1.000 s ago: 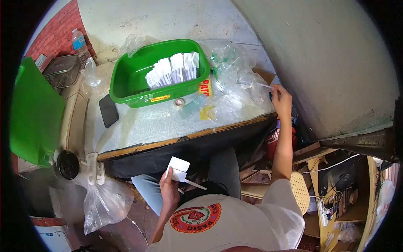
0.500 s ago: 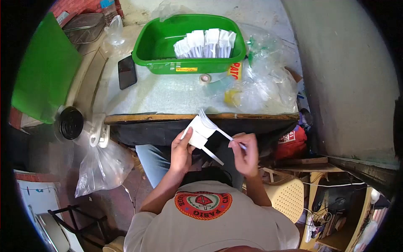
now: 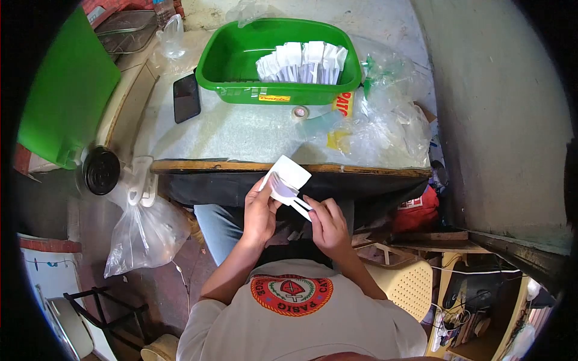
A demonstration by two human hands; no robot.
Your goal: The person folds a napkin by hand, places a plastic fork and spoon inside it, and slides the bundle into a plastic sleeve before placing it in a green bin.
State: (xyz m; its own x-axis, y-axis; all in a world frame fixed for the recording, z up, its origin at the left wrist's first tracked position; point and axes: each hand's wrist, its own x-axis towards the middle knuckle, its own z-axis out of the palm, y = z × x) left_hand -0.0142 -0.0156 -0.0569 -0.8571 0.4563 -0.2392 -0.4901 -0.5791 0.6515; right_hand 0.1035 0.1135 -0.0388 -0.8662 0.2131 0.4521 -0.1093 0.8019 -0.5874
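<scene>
My left hand (image 3: pixel 259 216) pinches a folded white paper napkin (image 3: pixel 295 171) in front of the table edge, together with a white plastic utensil whose head is hidden. In my right hand (image 3: pixel 331 227) is a white plastic fork (image 3: pixel 281 185), held by its handle. The fork's tines lie against the napkin near my left thumb, and its handle runs alongside the other utensil's handle. On the table, a green plastic basin (image 3: pixel 229 91) contains a row of several white paper-wrapped utensils (image 3: pixel 301 57).
A black phone (image 3: pixel 186 98) and a tape roll (image 3: pixel 300 112) lie on the table (image 3: pixel 241 135). Clear plastic bags (image 3: pixel 391 135) crowd its right side. A plastic bag (image 3: pixel 147 237) hangs at the left, near a round black object (image 3: pixel 101 171). A grey wall (image 3: pixel 494 120) stands right.
My right hand has moved left and brought the fork down onto the napkin, beside the other utensil. My left hand still grips the napkin. The view has shifted slightly.
</scene>
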